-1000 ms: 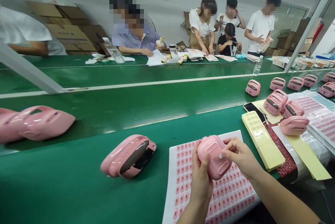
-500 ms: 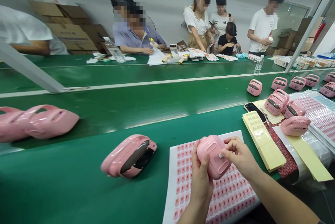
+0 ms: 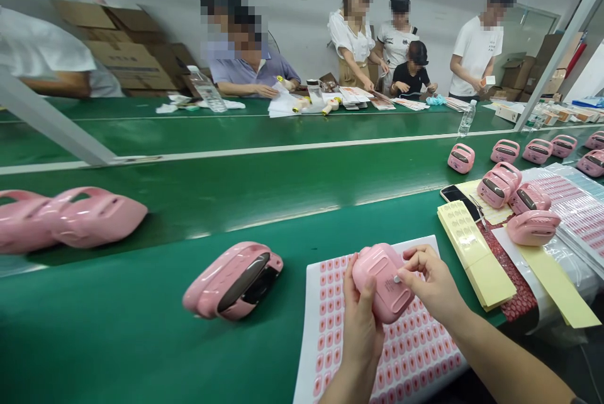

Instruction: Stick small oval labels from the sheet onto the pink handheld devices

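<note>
Gripping one pink device (image 3: 370, 269) in the left hand (image 3: 361, 325), above one sticker sheet (image 3: 325, 328); closing right hand (image 3: 431, 275) thumb and forefinger on one small white piece (image 3: 396, 279) at the device's three o'clock. Counting one pink unit (image 3: 233, 281) at nine, two pink shells (image 3: 101, 218) between nine and ten, one phone (image 3: 460, 201) at one. Showing the ridged base toward the camera, long axis slanting from eleven to five. Leaving green tabletop (image 3: 292, 246) between sheet and unit, ending beside the belt (image 3: 283, 187) past twelve
</note>
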The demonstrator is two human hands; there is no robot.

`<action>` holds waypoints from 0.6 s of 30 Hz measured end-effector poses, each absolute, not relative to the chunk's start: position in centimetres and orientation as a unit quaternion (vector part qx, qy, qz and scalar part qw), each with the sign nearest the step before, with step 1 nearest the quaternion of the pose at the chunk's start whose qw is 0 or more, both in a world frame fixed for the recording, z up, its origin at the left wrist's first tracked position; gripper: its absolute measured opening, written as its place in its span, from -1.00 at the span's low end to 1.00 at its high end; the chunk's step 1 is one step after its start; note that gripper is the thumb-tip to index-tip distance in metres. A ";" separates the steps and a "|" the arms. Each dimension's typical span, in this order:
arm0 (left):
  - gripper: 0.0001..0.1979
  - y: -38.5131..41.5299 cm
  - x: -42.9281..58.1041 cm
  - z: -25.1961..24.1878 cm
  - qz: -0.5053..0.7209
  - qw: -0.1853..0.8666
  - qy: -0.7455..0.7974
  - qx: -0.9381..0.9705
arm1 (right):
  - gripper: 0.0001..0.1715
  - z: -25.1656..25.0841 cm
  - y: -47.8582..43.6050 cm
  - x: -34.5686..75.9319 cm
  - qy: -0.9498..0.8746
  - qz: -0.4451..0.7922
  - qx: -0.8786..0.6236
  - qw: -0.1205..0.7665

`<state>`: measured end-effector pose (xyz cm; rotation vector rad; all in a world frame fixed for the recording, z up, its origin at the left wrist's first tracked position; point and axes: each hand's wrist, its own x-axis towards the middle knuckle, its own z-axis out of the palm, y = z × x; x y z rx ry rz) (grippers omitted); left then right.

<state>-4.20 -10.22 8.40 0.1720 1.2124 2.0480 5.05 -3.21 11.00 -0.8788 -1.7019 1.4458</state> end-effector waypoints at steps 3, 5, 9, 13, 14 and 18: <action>-0.26 -10.2 -4.1 8.6 0.800 0.366 0.472 0.063 | -0.89 10.8 -3.5 4.9 -0.684 0.526 -0.338 0.376; -0.25 -10.2 -4.0 8.6 0.802 0.360 0.474 0.057 | -0.89 10.7 -4.0 4.7 -0.710 0.473 -0.331 0.403; -0.24 -10.1 -3.9 8.4 0.811 0.338 0.475 0.044 | -0.87 11.0 -4.9 4.8 -0.742 0.403 -0.297 0.446; -0.33 -10.0 -4.3 8.4 0.816 0.324 0.478 0.029 | -0.83 11.1 -4.5 5.9 -0.710 0.444 -0.280 0.469; -0.35 -10.0 -4.3 8.5 0.814 0.332 0.475 0.018 | -0.80 10.9 -4.4 6.2 -0.707 0.453 -0.277 0.466; -0.38 -10.1 -4.1 8.6 0.821 0.380 0.425 -0.033 | -0.40 8.4 -4.9 6.5 -0.773 0.424 -0.211 0.423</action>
